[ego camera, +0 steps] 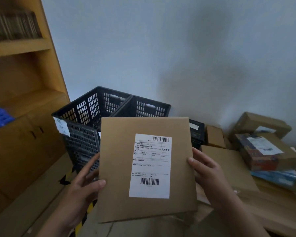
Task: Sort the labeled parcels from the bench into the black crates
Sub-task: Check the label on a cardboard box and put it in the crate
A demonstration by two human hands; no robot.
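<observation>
Two black crates [99,113] stand behind the flat parcel [143,168], which is held upright, above the bench [280,219] edge, label [150,165] facing the camera. The left hand [82,187] and right hand [210,175] each pinch a side edge. Risk: the light edge hold may slip during transfer, and the small print may be misread, sending it into the wrong crate.

Flat brown labeled parcel [146,168] upright before two black crates [99,115]
</observation>
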